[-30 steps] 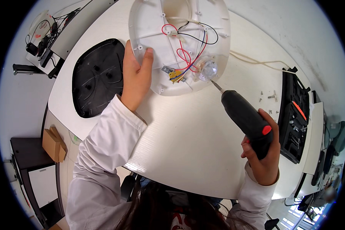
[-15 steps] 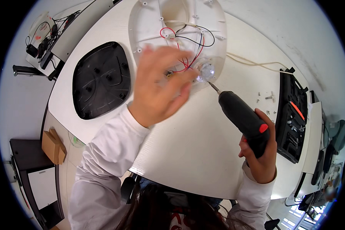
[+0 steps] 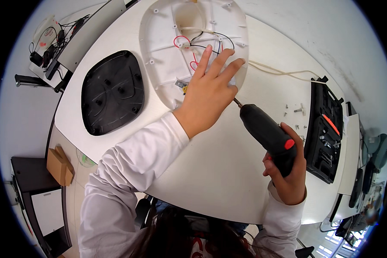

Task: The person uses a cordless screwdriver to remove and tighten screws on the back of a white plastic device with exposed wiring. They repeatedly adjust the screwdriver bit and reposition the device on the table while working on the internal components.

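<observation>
My right hand is wrapped round the handle of a black cordless screwdriver with a red button. Its metal bit points up and left, and the tip is hidden behind my left hand. That hand lies with fingers spread over the near end of a white plastic housing, covering the clear round part there. Red and black wires run across the ribs inside the housing. A small metal-and-yellow part shows beside my left wrist.
On the left of the white table lies a black plastic cover. At the right sits an open black tool case, with several loose screws beside it. A pale cable leads from the housing toward the case.
My left hand has moved right and come down over the clear round part, fingers spread. The housing has shifted slightly left. The screwdriver has moved a little left and down.
</observation>
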Demonstrator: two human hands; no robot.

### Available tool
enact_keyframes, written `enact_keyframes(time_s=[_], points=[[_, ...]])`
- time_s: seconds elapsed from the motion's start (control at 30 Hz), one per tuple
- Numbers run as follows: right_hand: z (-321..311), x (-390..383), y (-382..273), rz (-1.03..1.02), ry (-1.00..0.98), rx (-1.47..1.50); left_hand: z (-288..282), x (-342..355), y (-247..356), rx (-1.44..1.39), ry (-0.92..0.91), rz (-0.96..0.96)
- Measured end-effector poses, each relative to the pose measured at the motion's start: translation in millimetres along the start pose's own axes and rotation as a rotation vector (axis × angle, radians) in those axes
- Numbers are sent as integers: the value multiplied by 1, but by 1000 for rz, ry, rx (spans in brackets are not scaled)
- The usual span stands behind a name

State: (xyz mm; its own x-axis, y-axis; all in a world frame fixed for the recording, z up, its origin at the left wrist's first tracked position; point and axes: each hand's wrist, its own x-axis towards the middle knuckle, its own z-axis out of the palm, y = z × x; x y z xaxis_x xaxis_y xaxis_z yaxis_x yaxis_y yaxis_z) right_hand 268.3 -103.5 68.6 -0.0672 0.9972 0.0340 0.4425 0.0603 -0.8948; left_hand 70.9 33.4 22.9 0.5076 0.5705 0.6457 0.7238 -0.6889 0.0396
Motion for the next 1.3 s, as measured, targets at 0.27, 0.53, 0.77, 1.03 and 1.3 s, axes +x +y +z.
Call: enact_keyframes(time_s=[0.27,0.53,0.77,1.03,1.3], points=[[-3,-3,5,-7,-2,27,-4,2,-2,-149,-36,-42],[-2,-3,4,42,20,28,-4,1,-4,-131,-68,-25],[0,-3,4,43,31,37,-6,0,-5,-178,-68,-33],[1,-2,7,25,30,44,-5,-1,-6,-181,-67,-40],[2,-2,9,7,20,33,-6,-1,-5,-194,-64,-37]])
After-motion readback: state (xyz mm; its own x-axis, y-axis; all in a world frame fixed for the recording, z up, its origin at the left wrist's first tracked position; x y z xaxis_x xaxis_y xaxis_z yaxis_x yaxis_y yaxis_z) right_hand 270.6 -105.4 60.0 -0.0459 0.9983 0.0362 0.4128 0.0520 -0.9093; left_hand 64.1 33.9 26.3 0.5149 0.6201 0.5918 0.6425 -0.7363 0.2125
